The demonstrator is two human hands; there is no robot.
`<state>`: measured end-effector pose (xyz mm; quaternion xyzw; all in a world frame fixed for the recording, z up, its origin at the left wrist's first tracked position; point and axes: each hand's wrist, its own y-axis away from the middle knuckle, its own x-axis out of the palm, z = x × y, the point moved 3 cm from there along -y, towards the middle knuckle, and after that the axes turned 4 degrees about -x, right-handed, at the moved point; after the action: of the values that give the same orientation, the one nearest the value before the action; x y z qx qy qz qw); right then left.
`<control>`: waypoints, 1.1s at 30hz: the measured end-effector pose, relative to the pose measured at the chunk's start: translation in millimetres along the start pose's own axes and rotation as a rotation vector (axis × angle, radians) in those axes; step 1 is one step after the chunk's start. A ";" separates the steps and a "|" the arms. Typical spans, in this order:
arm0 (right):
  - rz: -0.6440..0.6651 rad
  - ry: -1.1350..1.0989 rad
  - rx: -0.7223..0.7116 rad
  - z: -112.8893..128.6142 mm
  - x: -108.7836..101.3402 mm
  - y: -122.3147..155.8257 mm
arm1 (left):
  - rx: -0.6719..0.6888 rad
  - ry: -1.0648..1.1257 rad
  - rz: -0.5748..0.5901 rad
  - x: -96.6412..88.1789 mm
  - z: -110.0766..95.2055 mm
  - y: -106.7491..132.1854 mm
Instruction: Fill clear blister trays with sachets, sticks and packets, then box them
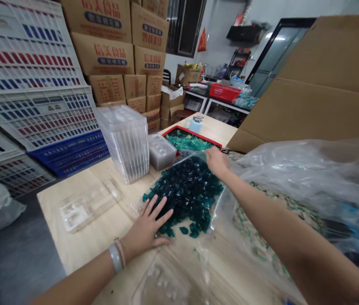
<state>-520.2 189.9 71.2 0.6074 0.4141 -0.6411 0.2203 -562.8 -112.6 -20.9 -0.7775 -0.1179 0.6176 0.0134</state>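
A heap of small dark green pieces (pixel 188 190) lies on the wooden table (pixel 81 245), spilling from a big clear plastic bag (pixel 309 182). My left hand (pixel 149 224) rests flat on the near edge of the heap, fingers spread. My right hand (pixel 216 162) reaches across to the far side of the heap at the bag's mouth; its fingers curl down out of sight behind the hand.
A stack of clear plastic trays (pixel 127 142) and a lower stack (pixel 161 151) stand behind the heap. One clear tray (pixel 82 207) lies flat at left. A red tray of green pieces (pixel 189 140), a blue cup (pixel 195 123), cardboard boxes (pixel 116 51), crates (pixel 30 84) surround.
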 end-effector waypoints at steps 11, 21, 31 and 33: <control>-0.183 -0.073 0.142 -19.0 -33.7 -51.3 | 0.023 0.035 -0.057 17.0 -4.3 -74.1; -0.114 0.032 -0.022 0.6 1.7 -13.4 | 0.006 0.063 -0.052 14.7 2.9 -90.6; 0.116 -0.081 0.203 42.3 34.0 67.6 | -0.234 0.086 -0.253 25.8 -4.6 -102.8; 0.084 -0.098 0.162 52.5 26.5 89.2 | -0.207 0.083 -0.269 24.4 -9.1 -104.9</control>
<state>-485.8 104.0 18.0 0.6080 0.3238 -0.6916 0.2174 -566.4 -4.7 -24.6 -0.7768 -0.2829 0.5622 0.0208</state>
